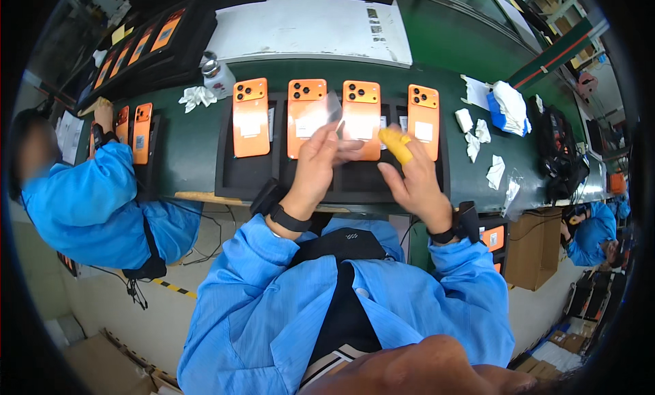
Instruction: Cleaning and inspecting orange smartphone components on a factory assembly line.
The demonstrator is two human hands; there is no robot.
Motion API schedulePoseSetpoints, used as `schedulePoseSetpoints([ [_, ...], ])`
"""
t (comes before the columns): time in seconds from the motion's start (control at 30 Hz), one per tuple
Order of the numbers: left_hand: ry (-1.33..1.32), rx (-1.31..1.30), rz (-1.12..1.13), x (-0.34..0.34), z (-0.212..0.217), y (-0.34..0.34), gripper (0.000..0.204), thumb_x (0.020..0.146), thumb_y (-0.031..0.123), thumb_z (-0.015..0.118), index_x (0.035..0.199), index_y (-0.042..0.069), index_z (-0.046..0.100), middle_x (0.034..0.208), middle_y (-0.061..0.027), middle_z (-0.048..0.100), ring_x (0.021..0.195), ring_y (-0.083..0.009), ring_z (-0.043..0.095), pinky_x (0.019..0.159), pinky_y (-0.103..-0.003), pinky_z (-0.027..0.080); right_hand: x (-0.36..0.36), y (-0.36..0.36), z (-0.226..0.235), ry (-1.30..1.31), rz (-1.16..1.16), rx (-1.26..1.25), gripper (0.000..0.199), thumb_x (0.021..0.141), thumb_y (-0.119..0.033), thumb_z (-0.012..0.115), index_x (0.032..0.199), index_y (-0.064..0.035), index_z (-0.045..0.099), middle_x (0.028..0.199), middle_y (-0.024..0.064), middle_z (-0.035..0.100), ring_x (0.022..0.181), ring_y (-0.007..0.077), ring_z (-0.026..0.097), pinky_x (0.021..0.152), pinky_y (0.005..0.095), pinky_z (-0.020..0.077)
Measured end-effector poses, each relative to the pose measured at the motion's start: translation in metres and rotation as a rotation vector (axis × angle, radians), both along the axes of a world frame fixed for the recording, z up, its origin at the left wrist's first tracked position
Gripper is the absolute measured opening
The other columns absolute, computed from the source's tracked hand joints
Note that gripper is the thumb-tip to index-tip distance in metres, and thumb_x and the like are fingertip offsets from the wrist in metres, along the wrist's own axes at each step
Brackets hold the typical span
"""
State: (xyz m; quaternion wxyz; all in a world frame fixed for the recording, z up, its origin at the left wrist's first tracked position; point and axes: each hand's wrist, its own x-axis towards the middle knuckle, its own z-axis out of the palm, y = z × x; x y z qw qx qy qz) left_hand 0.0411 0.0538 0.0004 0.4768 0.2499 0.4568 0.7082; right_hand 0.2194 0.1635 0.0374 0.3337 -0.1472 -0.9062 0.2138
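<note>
Orange phones [252, 146]: 4 on black tray [249, 176]; left hand [314, 166] pinching clear film [333, 107], right hand [419, 182] released.

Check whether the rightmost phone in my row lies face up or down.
Face down: the phone shows its orange back and camera block.

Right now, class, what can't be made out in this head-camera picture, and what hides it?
All in the head view:
See-through piece at the left hand: motion blur hides its outline and exact grip.
Four orange phones: screens hidden, backs facing up.
Second phone from the left: lower right corner behind that hand.
Far-right co-worker: too small to tell what the hands are doing.
</note>
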Motion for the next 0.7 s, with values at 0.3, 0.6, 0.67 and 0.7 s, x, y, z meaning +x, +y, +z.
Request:
schedulePoseSetpoints([
  [0.3,0.02,-0.036,0.142,-0.023,-0.03,-0.012,0.033,0.109,0.032,0.042,0.11,0.002,0.056,0.103,-0.0206,0.072,0.087,-0.0246,0.072,0.082,-0.034,0.057,-0.013,0.005,-0.025,-0.682,-0.266,0.326,0.061,0.091,-0.045,0.066,0.142,-0.0127,0.056,0.151,0.0038,0.049,0.149,0.0437,0.02,0.106,0.0822,0.016],
  [0.6,0.114,-0.058,0.143,-0.024,-0.035,-0.014,0.03,0.11,0.029,0.043,0.105,0.004,0.057,0.11,-0.0169,0.071,0.088,-0.02,0.07,0.079,-0.032,0.056,-0.03,0.0,-0.03,-0.386,-0.056,0.381,0.044,0.076,-0.021,0.079,0.117,-0.0064,0.068,0.108,0.0093,0.062,0.11,0.0283,0.057,0.105,0.0554,0.0384],
  [0.67,0.114,-0.042,0.141,-0.024,-0.033,-0.015,0.03,0.11,0.029,0.042,0.105,0.004,0.058,0.111,-0.0164,0.071,0.089,-0.0196,0.07,0.079,-0.031,0.056,-0.039,-0.002,-0.032,-0.302,0.0,0.421,0.03,0.075,-0.016,0.075,0.103,-0.0051,0.07,0.099,0.0079,0.061,0.097,0.0272,0.059,0.096,0.0457,0.0437],
  [0.7,0.111,-0.057,0.15,-0.024,-0.033,-0.016,0.03,0.11,0.029,0.043,0.104,0.004,0.058,0.111,-0.0164,0.071,0.089,-0.0195,0.07,0.079,-0.031,0.056,-0.04,-0.002,-0.032,-0.317,0.02,0.422,0.026,0.075,-0.014,0.073,0.1,-0.0045,0.07,0.096,0.008,0.061,0.095,0.0272,0.059,0.093,0.0446,0.0444],
])
